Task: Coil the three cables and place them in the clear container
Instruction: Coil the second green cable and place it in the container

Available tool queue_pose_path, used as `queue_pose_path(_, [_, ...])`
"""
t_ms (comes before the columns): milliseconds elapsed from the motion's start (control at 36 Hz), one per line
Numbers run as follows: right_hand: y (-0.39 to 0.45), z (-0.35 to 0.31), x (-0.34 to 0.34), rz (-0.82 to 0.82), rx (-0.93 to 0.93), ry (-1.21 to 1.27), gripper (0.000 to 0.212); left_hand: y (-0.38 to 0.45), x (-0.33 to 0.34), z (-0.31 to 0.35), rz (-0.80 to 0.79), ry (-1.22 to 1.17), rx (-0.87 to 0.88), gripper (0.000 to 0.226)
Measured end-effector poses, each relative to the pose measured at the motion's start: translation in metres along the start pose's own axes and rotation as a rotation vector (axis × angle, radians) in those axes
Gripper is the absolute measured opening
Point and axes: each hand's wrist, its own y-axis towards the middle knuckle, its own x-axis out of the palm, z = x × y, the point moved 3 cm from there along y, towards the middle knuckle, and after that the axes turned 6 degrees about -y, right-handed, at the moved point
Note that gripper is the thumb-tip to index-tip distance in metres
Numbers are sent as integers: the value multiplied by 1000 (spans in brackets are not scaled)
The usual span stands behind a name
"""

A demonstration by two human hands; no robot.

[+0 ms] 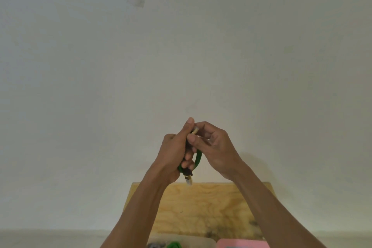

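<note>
Hands [193,147] around looped green cable [198,159]

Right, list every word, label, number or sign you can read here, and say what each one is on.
None can be read.
Green cable, held up in left hand and right hand: no print shows.
Wooden board: bare grain only.
Pink item at the bottom edge: no lettering visible.

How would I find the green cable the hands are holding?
Start at the wooden board low in the picture, then look just above its far edge, where the left hand and right hand meet. The green cable loops between them, a plug poking out below, the only green thing held up.
</note>
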Motion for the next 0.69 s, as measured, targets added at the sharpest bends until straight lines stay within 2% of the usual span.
queue_pose_path(167, [-1, 1, -1, 61, -22, -128, 9, 7, -13, 3, 186, -9, 98, 68])
queue_pose_path(278, [-3, 1, 4, 129, 5, -96, 7, 6, -16, 2, 76, 133, 202, 68])
queue_pose_path(361, [0, 0, 4, 200, -2, -60, 8, 3, -14, -4, 59, 233, 315, 55])
queue_pose_path(528, [-2, 1, 11, 273, 9, -109, 15, 5, -15, -10, 194, 323, 511, 55])
queue_pose_path(611, [-4, 0, 10, 290, 66, -62, 26, 6, -19, -8, 254, 358, 532, 54])
queue_pose_path(694, [-4, 1, 5, 273, 145, 72, 25, 7, -22, -7, 282, 361, 520, 53])
